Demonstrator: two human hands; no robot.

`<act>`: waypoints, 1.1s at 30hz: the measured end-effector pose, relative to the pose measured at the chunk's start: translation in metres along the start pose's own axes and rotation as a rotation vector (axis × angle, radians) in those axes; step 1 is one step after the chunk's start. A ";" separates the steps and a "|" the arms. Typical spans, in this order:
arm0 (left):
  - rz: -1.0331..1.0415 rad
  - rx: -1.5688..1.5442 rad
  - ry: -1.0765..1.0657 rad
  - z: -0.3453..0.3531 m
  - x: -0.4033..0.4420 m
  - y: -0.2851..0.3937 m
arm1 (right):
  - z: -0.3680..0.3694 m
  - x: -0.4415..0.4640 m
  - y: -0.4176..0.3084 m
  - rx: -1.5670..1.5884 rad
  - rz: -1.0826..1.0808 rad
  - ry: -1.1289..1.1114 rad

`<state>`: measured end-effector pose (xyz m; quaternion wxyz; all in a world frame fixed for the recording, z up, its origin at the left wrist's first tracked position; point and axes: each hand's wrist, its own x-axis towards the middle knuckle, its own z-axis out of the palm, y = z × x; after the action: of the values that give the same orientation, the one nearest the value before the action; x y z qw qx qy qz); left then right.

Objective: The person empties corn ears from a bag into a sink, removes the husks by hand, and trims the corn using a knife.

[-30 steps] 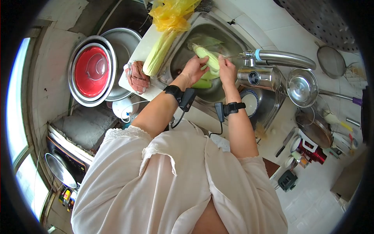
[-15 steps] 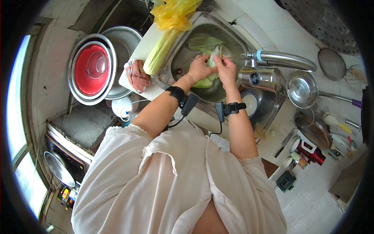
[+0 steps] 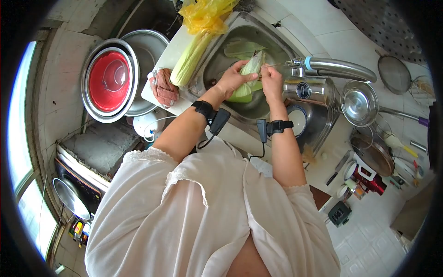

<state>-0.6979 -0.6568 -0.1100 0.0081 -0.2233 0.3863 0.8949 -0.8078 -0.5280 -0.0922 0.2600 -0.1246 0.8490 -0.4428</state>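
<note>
Over the sink (image 3: 217,55), my left hand (image 3: 234,81) is wrapped round an ear of corn (image 3: 253,68) in pale green husk, its tip pointing away from me. Beside the ear, my right hand (image 3: 272,82) is closed in a pinch at its right side; thin strands that look like corn silk stick out from the fingertips. Loose husk leaves (image 3: 241,48) lie in the basin behind the ear, and a greener husk piece (image 3: 242,95) is under my hands. A second unpeeled ear of corn (image 3: 190,60) rests on the counter to the left.
A yellow plastic bag (image 3: 207,16) sits behind the counter corn, a pinkish cloth (image 3: 164,87) in front. The faucet (image 3: 339,69) reaches in from the right above a steel pot (image 3: 304,89). Nested basins with a red one (image 3: 108,83) stand left; a knife (image 3: 337,168) lies right.
My hands have moved apart slightly: the left one lower along the ear, the right one pinching at its side. More of the ear's husk shows now.
</note>
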 end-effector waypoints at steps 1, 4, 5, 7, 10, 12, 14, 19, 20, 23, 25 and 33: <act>-0.037 -0.049 0.037 0.002 0.000 0.003 | 0.002 0.002 -0.004 -0.014 0.017 0.061; -0.105 -0.196 0.058 0.007 -0.009 0.018 | 0.003 -0.001 -0.008 0.391 0.124 0.034; -0.135 -0.293 0.040 0.007 -0.013 0.024 | 0.003 -0.003 -0.007 0.392 0.126 0.033; -0.160 -0.456 0.001 -0.011 -0.003 0.017 | -0.001 -0.003 0.000 0.736 0.218 0.009; -0.160 -0.614 -0.019 -0.018 0.000 0.020 | -0.003 -0.021 -0.011 0.858 0.162 -0.003; -0.204 -0.529 0.077 -0.018 0.000 0.022 | 0.007 -0.031 -0.024 0.865 0.137 0.033; -0.218 -0.520 0.092 -0.012 0.005 0.016 | 0.014 -0.038 -0.029 0.870 0.114 0.078; -0.181 -0.655 0.143 0.007 0.016 0.018 | 0.014 -0.052 -0.043 -0.037 -0.258 0.010; -0.191 -0.696 0.121 0.009 0.014 0.022 | 0.014 -0.053 -0.044 -0.281 -0.363 0.086; -0.198 -0.666 0.123 0.001 0.023 0.016 | 0.005 -0.050 -0.026 -0.187 -0.349 0.099; -0.192 -0.655 0.144 0.000 0.023 0.017 | -0.001 -0.055 -0.028 -0.123 -0.303 0.133; -0.121 -0.664 0.417 -0.018 0.030 0.024 | -0.032 -0.053 0.002 -0.117 -0.326 0.359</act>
<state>-0.7227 -0.6908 -0.1169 -0.0907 -0.4131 0.0556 0.9044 -0.7816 -0.4811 -0.0611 0.0225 -0.1943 0.8745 -0.4438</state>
